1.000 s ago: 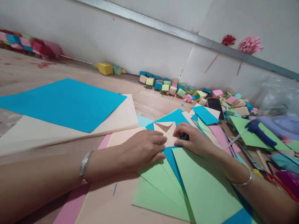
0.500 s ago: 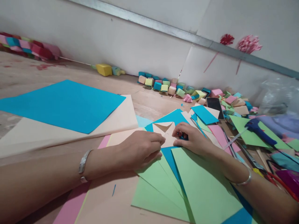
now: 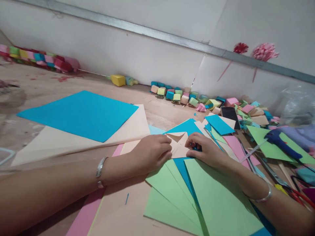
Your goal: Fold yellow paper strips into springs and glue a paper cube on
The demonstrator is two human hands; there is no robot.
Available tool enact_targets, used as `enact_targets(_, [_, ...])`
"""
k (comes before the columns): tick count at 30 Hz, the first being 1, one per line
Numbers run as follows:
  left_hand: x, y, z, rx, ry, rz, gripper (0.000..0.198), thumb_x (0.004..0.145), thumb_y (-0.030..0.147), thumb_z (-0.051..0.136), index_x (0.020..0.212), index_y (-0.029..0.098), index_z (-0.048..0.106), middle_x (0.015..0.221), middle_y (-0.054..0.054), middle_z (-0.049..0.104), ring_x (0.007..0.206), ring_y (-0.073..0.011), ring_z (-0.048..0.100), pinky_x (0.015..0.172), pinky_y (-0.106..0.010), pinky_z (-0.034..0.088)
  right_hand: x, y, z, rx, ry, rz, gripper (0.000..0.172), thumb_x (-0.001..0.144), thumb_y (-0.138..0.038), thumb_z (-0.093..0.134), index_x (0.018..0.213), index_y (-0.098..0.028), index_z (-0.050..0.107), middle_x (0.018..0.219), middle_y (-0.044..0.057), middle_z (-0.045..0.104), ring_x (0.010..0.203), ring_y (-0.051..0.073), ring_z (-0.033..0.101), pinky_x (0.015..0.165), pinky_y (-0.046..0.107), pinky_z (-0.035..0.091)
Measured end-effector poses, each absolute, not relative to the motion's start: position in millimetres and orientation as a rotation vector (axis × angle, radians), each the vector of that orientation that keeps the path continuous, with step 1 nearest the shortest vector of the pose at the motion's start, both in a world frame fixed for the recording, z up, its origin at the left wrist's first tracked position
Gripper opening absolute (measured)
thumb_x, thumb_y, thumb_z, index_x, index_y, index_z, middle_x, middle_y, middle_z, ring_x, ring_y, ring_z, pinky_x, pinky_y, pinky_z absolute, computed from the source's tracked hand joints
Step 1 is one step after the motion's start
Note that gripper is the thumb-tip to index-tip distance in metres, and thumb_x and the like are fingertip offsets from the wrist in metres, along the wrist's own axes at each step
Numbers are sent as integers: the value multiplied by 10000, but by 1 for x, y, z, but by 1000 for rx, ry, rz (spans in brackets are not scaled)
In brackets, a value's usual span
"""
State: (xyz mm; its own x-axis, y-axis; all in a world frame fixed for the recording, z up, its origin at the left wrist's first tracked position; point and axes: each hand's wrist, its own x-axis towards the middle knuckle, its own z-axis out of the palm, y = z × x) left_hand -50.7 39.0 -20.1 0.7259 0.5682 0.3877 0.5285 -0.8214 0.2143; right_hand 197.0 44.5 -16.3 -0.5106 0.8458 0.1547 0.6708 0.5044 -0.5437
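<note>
A folded peach paper (image 3: 178, 147) lies on blue and green sheets, its flaps meeting near the middle and its far flap slightly raised. My left hand (image 3: 154, 152) has its fingers closed at the paper's left edge. On the opposite edge, my right hand (image 3: 205, 147) pinches with curled thumb and fingers. Something small and blue shows inside the right hand's curl; I cannot tell whether it is held or lies behind. Beneath both wrists spread light green sheets (image 3: 221, 193) and a larger peach sheet (image 3: 118, 209).
A big blue sheet (image 3: 83, 114) lies at left. Small paper boxes (image 3: 177, 96) line the wall. At right are a phone (image 3: 230, 117), a blue glue gun (image 3: 277, 139), scissors (image 3: 273, 173) and paper scraps. Paper flowers (image 3: 265, 51) hang on the wall rail.
The view has shifted, so everything sits slightly lower and further right. Both hands stay at the folded peach paper, with little visible change in its folds.
</note>
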Motion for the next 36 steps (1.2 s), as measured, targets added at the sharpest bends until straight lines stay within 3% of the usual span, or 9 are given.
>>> enact_targets(3, [-50,39,-21,2917,898,555,245,911,184,450,737,153,620,808,-72,640,792,-196,598,669,-307,454,197,42,-16,-1208,-2380,526,103,797,-187,691,856,-190,606,850,15,579,776,142,550,671,264,453])
enact_targets(8, [-50,41,-26,2978,932,468,233,923,171,442,770,148,616,794,-61,613,736,-181,554,632,-303,409,195,36,-21,-923,-2538,225,151,880,-276,628,1011,-202,638,1082,82,641,1021,219,567,866,374,455])
enact_targets(18, [-51,38,-26,3053,900,567,204,933,182,459,991,191,654,929,-81,602,810,-197,530,688,-324,411,196,39,-35,-839,-2579,-135,249,947,-130,464,1116,-181,639,1146,111,670,1071,236,605,872,398,502])
enact_targets(25, [-52,35,-20,2948,797,566,229,891,168,465,948,201,684,874,-74,614,782,-199,569,623,-303,441,196,29,-33,-848,-2669,-321,343,969,-145,393,1220,-239,607,1221,144,625,1139,277,576,867,448,496])
enact_targets(28, [-51,35,-20,2841,929,687,211,889,179,456,930,156,662,1012,-103,640,956,-229,593,776,-350,497,195,27,-31,-850,-2698,-307,356,963,-146,403,1232,-265,604,1220,149,611,1118,271,581,840,434,501])
enact_targets(31, [-51,35,-24,2838,1062,738,330,947,285,427,1205,131,563,1305,-138,560,1242,-263,478,1011,-424,420,195,28,-32,-855,-2705,-284,361,961,-136,397,1230,-258,605,1216,153,604,1123,265,573,845,427,499])
enact_targets(33, [-51,36,-28,2887,1053,604,386,966,336,409,1271,130,525,1334,-131,557,1272,-263,466,1050,-433,386,196,29,-34,-847,-2694,-304,363,960,-127,388,1215,-252,614,1212,150,606,1132,267,568,862,437,494])
enact_targets(36, [-51,38,-32,2925,1017,470,364,978,320,383,1227,129,567,1284,-122,605,1223,-260,520,1032,-421,393,197,30,-37,-828,-2684,-330,369,952,-110,390,1204,-249,621,1216,145,605,1137,269,566,871,437,493])
